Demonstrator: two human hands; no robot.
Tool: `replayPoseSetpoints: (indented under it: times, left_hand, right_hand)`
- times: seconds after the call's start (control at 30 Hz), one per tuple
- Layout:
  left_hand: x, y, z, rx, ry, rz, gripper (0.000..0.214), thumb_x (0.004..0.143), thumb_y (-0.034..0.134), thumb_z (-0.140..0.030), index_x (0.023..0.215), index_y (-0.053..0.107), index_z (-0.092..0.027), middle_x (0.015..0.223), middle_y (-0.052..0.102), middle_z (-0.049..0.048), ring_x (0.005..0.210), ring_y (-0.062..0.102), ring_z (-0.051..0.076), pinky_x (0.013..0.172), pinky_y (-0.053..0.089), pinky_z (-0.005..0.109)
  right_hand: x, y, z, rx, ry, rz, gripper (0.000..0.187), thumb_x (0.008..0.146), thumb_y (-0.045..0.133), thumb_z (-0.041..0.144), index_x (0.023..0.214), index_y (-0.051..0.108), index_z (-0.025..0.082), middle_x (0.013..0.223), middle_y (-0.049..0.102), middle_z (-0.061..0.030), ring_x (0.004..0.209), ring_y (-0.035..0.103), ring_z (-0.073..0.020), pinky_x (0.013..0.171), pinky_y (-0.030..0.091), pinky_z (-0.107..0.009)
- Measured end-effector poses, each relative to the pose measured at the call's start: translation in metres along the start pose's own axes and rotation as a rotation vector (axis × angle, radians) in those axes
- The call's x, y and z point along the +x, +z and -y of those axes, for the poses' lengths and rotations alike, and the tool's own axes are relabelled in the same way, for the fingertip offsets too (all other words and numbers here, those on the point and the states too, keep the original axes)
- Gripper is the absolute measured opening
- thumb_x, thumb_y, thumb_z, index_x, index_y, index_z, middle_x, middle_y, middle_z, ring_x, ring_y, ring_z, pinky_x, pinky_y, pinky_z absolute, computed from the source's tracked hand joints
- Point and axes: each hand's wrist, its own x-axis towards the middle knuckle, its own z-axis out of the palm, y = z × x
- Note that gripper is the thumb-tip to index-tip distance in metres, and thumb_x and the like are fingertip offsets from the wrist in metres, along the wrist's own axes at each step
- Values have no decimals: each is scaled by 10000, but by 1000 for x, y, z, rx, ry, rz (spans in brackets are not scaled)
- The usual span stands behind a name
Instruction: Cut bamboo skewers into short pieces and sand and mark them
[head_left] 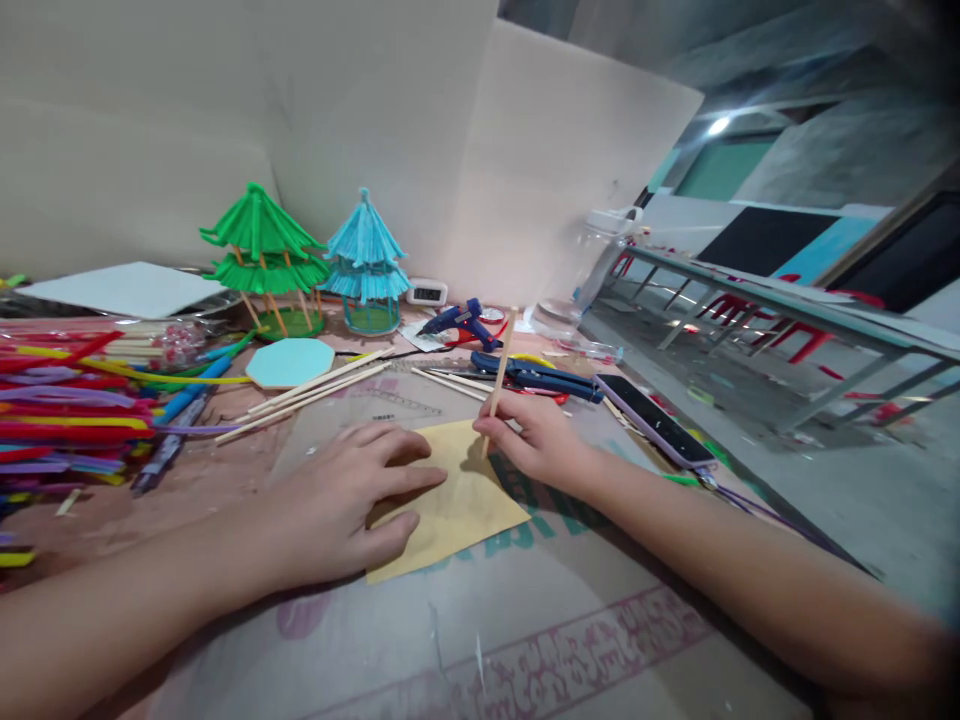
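Left hand: palm down, flat, fingers loosely spread; it presses on the near-left part of the card, thumb along the card's near edge.
Right hand: fingers curled, pinching the stick low on its shaft; the heel of the hand rests on the table beside the card's far-right corner.
Stick: thin, wooden, tilted slightly right of upright; its lower tip meets the card just left of the right hand.
Card: tan sheet lying flat between the two hands, partly under the left one.
Loose sticks: a bundle lying beyond the left hand.
Octagon: pale blue, flat, just behind those sticks.
Green model: tiered roof on posts, far beyond the left hand.
Blue model: same kind, just right of the green one.
Pipe cleaners: mixed colours, heaped well left of the left hand.
Glue gun: blue, beyond the right hand.
Pliers: blue handles, just behind the right hand.
Phone: screen dark, to the right of the right hand.
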Motion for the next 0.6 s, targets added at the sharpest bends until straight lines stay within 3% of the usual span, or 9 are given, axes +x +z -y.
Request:
replayPoseSetpoints:
  times: [0.07, 0.17, 0.23, 0.3, 0.4, 0.5, 0.6]
  left_hand:
    - [0, -2, -2, -9, -9, 3, 436, 900, 569, -312, 1332, 621, -331, 1337, 580, 58, 1246, 513, 300, 1056, 417, 489]
    - [-2, -4, -4, -25, -28, 4, 441, 895, 567, -306, 1333, 621, -299, 1345, 584, 71, 1263, 501, 306, 1068, 413, 508]
    - [-2, -4, -4, -36, -37, -3, 444, 887, 570, -299, 1328, 622, -281, 1354, 583, 77, 1276, 491, 309, 1078, 410, 514]
    - [-3, -3, -5, -47, -42, -9, 447, 886, 568, -291, 1330, 617, -278, 1361, 579, 75, 1289, 481, 306, 1088, 409, 512]
    - [-3, -3, -5, -59, -44, 0, 456, 885, 567, -281, 1339, 607, -284, 1375, 569, 68, 1306, 469, 301, 1105, 404, 510]
    - [-2, -3, -5, -60, -48, 7, 459, 877, 577, -278, 1335, 611, -283, 1384, 564, 69, 1311, 466, 303, 1116, 398, 514]
    - [-1, -5, -5, -58, -54, 10, 458, 878, 579, -280, 1335, 613, -281, 1385, 566, 69, 1318, 459, 305, 1125, 390, 518]
  right_hand:
    - [3, 0, -3, 55, 59, -82, 225, 952, 527, 328, 769, 573, 204, 670, 616, 0, 619, 560, -147, 595, 398, -252]
    - [9, -3, -14, 295, 234, -344, 362, 976, 499, 470, 723, 533, 212, 642, 575, 7, 596, 530, -144, 594, 417, -262]
    - [13, -6, -26, 429, 343, -506, 468, 946, 507, 588, 665, 499, 215, 577, 500, 24, 536, 453, -131, 537, 368, -261]
    - [16, -9, -37, 492, 410, -567, 518, 896, 540, 659, 637, 508, 212, 512, 404, 50, 476, 351, -115, 477, 273, -260]
    - [18, -8, -44, 514, 429, -547, 474, 857, 602, 644, 712, 610, 193, 481, 355, 73, 447, 307, -107, 458, 219, -259]
    - [17, -2, -37, 530, 367, -466, 337, 815, 702, 517, 840, 694, 181, 588, 552, 26, 543, 489, -131, 535, 376, -266]
    - [17, 2, -30, 652, 310, -281, 230, 816, 686, 365, 969, 718, 197, 855, 726, -37, 808, 657, -185, 784, 506, -326]
